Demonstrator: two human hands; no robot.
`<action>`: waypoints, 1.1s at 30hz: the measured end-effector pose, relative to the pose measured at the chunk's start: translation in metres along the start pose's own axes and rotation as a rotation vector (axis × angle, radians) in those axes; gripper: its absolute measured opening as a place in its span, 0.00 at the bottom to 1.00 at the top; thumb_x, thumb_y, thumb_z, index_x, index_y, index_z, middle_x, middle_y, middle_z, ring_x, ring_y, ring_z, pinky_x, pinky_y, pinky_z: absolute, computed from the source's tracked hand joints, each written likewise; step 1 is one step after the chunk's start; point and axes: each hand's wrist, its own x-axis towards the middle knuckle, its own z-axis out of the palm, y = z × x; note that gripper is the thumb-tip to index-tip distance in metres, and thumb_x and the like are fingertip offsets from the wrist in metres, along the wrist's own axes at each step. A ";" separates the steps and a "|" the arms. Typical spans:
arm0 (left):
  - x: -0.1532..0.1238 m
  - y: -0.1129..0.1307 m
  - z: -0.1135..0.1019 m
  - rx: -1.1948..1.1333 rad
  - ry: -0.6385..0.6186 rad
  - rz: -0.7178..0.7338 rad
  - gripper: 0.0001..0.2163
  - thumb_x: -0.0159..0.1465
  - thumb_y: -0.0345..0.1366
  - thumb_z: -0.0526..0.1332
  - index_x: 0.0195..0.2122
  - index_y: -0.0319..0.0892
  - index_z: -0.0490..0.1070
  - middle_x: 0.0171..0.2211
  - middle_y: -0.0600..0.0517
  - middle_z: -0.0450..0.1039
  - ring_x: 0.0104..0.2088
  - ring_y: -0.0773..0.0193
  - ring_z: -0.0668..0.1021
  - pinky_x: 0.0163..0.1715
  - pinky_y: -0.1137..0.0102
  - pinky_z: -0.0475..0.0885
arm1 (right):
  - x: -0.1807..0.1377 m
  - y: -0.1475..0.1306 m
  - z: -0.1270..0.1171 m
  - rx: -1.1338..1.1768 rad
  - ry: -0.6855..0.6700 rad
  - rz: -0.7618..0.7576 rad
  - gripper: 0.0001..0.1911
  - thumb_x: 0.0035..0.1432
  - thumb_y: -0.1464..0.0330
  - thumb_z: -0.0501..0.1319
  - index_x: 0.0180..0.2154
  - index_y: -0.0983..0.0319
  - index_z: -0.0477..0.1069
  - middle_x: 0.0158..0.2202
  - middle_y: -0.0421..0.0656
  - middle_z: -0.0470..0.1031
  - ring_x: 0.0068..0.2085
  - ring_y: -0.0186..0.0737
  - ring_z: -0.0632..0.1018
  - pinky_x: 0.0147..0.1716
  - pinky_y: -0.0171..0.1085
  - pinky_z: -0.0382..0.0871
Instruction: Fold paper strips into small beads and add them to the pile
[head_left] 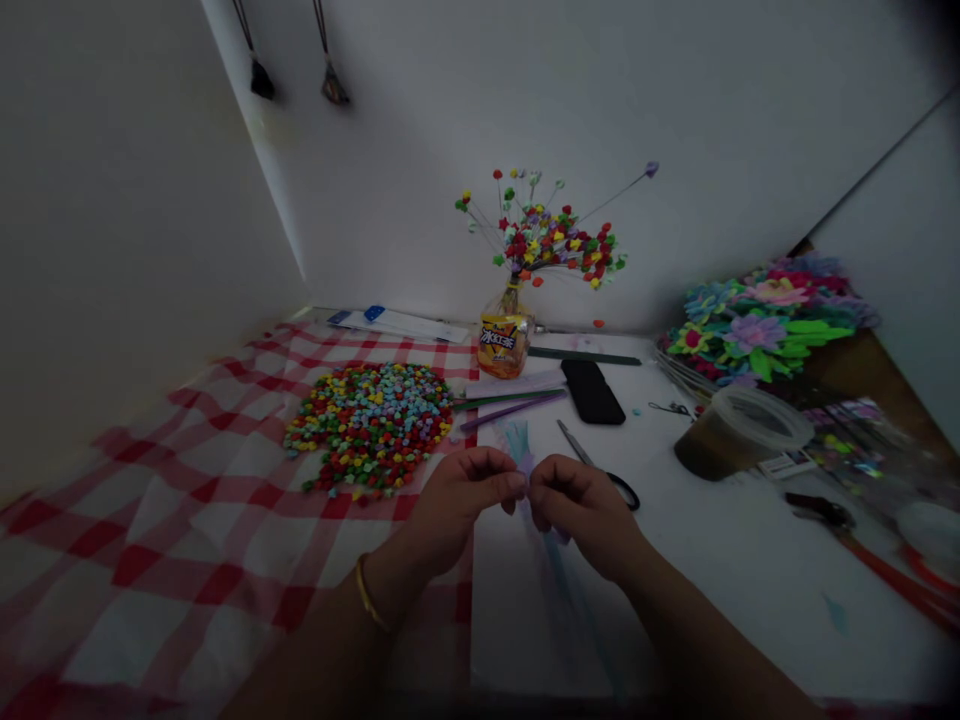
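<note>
Above the white section of the tabletop (510, 625), located a bundle of pale blue and lilac strips (526, 466), gripped at its lilac part by both hands. Observed left hand (454, 500) and right hand (589, 515) side by side, each closed at thumb and fingers on the bundle (contact between the two not determinable). Traced its long axis from near the person toward the back wall (600, 100), with short pale blue ends pointing away and slightly left, and with long tails trailing back and slightly right (blurred near the lower edge).

Found just behind the hands a green stem (517, 399) and a purple stem (514, 411), lying roughly crosswise to the bundle. Noted scissors (577, 447) near the right hand, tip directed away and left, and a black phone (592, 391) farther back. Recorded a red-and-white checked cloth (172, 545) over the left side, bearing a heap of small multicoloured stars (375, 430). Sighted near the wall a yellow-labelled bottle (504, 345) holding thin stems tipped with stars. Listed at right: fuzzy flowers (754, 333), a plastic tub (705, 452) with dark contents, and an orange-handled tool (823, 512). Logged two dark pendants (261, 80) hanging at upper left, in dim light.
</note>
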 end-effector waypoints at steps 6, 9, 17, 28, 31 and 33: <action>-0.001 0.000 -0.001 -0.001 -0.067 -0.013 0.09 0.47 0.30 0.69 0.28 0.37 0.72 0.23 0.55 0.71 0.22 0.71 0.70 0.25 0.73 0.64 | 0.000 -0.004 0.000 0.072 0.010 0.027 0.06 0.46 0.68 0.60 0.22 0.62 0.64 0.15 0.34 0.66 0.17 0.27 0.65 0.16 0.29 0.55; -0.001 -0.001 -0.002 0.018 -0.065 -0.004 0.06 0.49 0.30 0.68 0.24 0.37 0.71 0.20 0.55 0.70 0.21 0.71 0.70 0.25 0.74 0.64 | -0.001 -0.005 0.000 0.068 -0.003 0.039 0.06 0.46 0.69 0.60 0.21 0.62 0.64 0.14 0.35 0.66 0.17 0.27 0.65 0.16 0.29 0.55; -0.001 -0.002 -0.003 0.009 -0.077 -0.069 0.06 0.51 0.32 0.67 0.23 0.36 0.71 0.20 0.52 0.74 0.20 0.69 0.72 0.22 0.73 0.65 | -0.001 -0.004 -0.001 0.052 -0.019 0.046 0.06 0.46 0.69 0.60 0.21 0.61 0.64 0.15 0.34 0.65 0.17 0.28 0.64 0.16 0.29 0.54; -0.003 0.002 0.001 0.030 -0.115 -0.109 0.05 0.51 0.32 0.66 0.22 0.37 0.72 0.20 0.52 0.74 0.19 0.69 0.73 0.22 0.73 0.65 | -0.001 -0.003 -0.002 0.075 -0.049 0.047 0.07 0.44 0.68 0.61 0.21 0.62 0.64 0.18 0.36 0.67 0.18 0.27 0.64 0.15 0.29 0.52; -0.002 0.002 0.000 0.051 -0.094 -0.075 0.06 0.52 0.34 0.66 0.23 0.36 0.72 0.21 0.51 0.74 0.20 0.69 0.73 0.23 0.72 0.66 | -0.001 -0.004 -0.003 0.063 -0.009 0.050 0.07 0.45 0.68 0.61 0.21 0.62 0.64 0.17 0.36 0.67 0.18 0.27 0.65 0.16 0.29 0.53; -0.001 0.002 -0.001 0.027 -0.082 -0.053 0.06 0.52 0.34 0.66 0.26 0.36 0.73 0.23 0.50 0.74 0.22 0.68 0.73 0.26 0.71 0.67 | 0.000 -0.003 -0.004 0.075 0.015 0.039 0.07 0.45 0.68 0.61 0.21 0.62 0.64 0.15 0.35 0.66 0.18 0.28 0.65 0.16 0.30 0.54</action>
